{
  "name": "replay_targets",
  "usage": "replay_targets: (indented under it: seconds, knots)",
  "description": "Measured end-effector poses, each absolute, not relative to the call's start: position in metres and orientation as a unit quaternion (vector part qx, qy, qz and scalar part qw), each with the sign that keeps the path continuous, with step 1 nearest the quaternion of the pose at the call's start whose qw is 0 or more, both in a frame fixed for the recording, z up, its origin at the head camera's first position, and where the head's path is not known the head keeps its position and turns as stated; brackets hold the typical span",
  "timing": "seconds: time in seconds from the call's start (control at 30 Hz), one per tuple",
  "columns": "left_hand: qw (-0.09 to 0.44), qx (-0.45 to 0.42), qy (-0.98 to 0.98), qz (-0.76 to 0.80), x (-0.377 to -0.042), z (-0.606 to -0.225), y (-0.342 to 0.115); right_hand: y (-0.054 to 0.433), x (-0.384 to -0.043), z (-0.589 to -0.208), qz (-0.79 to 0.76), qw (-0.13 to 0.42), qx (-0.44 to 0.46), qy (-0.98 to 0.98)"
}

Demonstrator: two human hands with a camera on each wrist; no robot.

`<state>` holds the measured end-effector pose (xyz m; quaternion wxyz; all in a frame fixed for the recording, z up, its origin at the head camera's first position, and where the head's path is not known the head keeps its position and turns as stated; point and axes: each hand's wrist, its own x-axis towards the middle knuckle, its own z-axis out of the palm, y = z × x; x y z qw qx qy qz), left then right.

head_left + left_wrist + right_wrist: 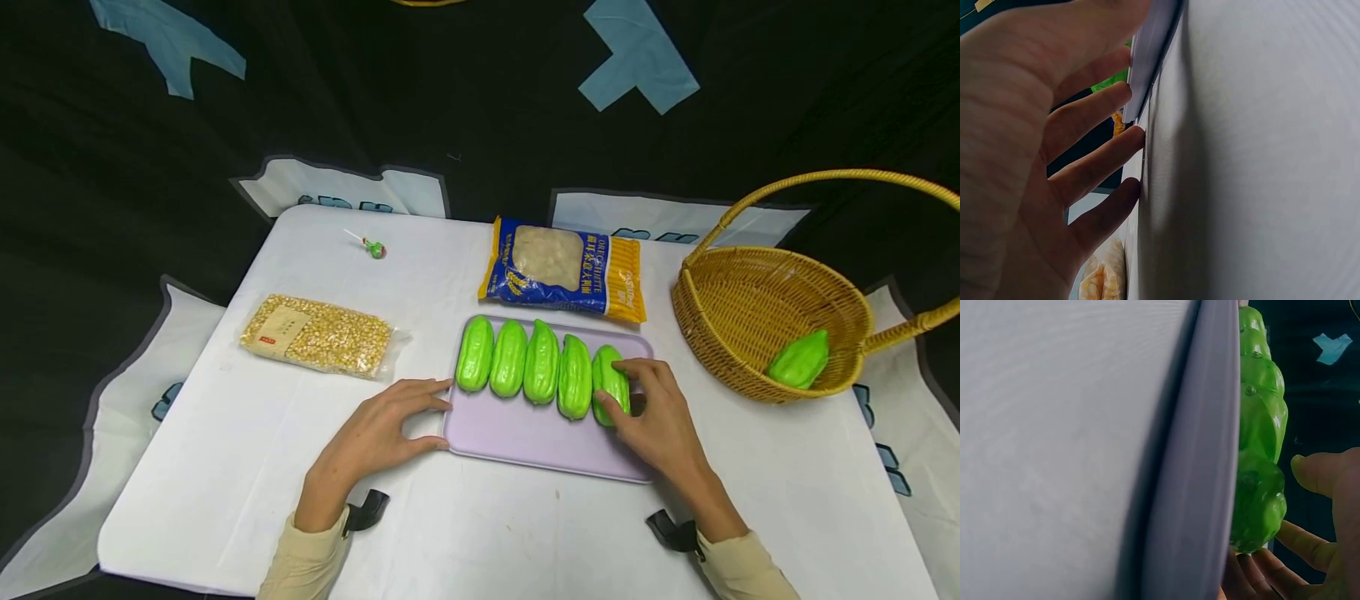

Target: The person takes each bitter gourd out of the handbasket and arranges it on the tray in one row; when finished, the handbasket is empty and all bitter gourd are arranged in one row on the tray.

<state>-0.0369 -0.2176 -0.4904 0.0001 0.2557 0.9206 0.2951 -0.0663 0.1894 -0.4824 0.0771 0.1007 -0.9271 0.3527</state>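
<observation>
Several glossy green toy bitter melons (pixel 542 362) lie side by side on a lilac tray (pixel 525 433). My right hand (pixel 660 417) is around the rightmost melon (pixel 611 385), fingers along its right side and thumb over its lower end. The right wrist view shows the thumb apart from that melon (pixel 1259 503), with the fingers close against its end. At the tray's left edge, my left hand (pixel 382 429) touches the rim with spread fingers and thumb. In the left wrist view, the fingertips of the left hand (pixel 1085 144) stand beside the tray wall (pixel 1150 47).
A wicker basket (pixel 690 325) with a tall handle holds one green melon (pixel 801 360) at the right. Behind the tray lies a blue and yellow pasta bag (pixel 562 268). A corn kernel pack (pixel 322 335) and a small lollipop (pixel 373 248) lie on the left.
</observation>
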Motion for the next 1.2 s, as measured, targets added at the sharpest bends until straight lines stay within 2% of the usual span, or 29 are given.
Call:
replay_targets:
  seconds: [0.33,0.63,0.93,1.07,1.2]
  knots:
    - [0.001,0.256,0.920,0.296,-0.037,-0.490,-0.217,0.196,-0.064,-0.477,0.344,0.080,0.106,-0.929]
    - [-0.001,0.258,0.919,0.298,-0.036,-0.489,-0.217,0.217,-0.072,-0.454,0.350,0.125,0.109,-0.922]
    - [-0.002,0.260,0.918,0.300,-0.037,-0.490,-0.217,0.244,-0.083,-0.424,0.302,0.159,0.069,-0.937]
    - [-0.004,0.260,0.916,0.304,-0.036,-0.490,-0.217,0.259,-0.088,-0.411,0.277,0.148,0.043,-0.948]
    - [-0.004,0.260,0.915,0.309,-0.035,-0.490,-0.217,0.275,-0.093,-0.401,0.256,0.112,0.005,-0.960]
